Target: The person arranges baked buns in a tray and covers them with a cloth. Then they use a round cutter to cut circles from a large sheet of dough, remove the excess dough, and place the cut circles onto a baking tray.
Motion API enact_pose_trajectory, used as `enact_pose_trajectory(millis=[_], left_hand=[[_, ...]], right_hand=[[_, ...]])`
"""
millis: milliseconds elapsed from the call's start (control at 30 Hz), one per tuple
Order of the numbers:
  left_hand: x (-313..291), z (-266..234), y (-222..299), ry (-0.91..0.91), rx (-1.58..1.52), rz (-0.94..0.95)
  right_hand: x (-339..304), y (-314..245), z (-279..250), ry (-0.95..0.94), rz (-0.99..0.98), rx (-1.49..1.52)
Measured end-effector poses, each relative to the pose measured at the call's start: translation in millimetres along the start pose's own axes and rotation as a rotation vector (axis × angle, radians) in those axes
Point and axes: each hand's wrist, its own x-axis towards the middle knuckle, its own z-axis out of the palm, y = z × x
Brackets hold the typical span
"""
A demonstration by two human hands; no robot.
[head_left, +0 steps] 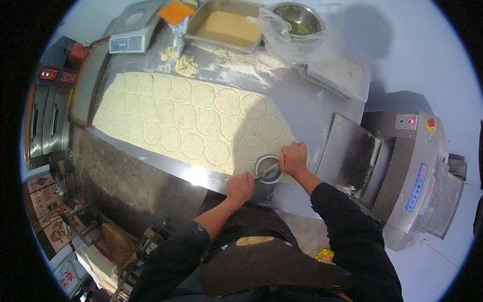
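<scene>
A large rolled sheet of pale, speckled dough (pixel 173 115) lies across the metal worktable (pixel 297 108), marked with rows of round cuts. At its near right end a round metal cutter (pixel 258 166) rests on the dough, with a bar handle across its top. My left hand (pixel 240 187) is closed round the near left end of that handle. Round the far right end is my right hand (pixel 293 158), also closed. Dough shows inside the ring.
Behind the dough are a digital scale (pixel 127 43), dough scraps (pixel 181 64), a rectangular pan of tan filling (pixel 224 27), a steel bowl with greens (pixel 297 20) and a white tub (pixel 347 75). A steel machine (pixel 407 166) stands right, ovens (pixel 48 121) far left.
</scene>
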Motion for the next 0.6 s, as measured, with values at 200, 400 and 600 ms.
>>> enact_pose_trajectory(millis=[200,400,600], left_hand=[[-2.9,-12.0,14.2,0.094,-0.084,0.025],[-58.9,-28.0,56.3,0.045,-0.183,0.081],[-26.3,-15.2,81.8,0.084,-0.182,0.101]], right_hand=[[1.4,-15.3,-32.4,-0.018,-0.011,0.03],[-18.9,-23.5,-88.2,-0.023,-0.063,-0.005],[-8.7,12.2,-91.8,0.022,-0.024,-0.126]])
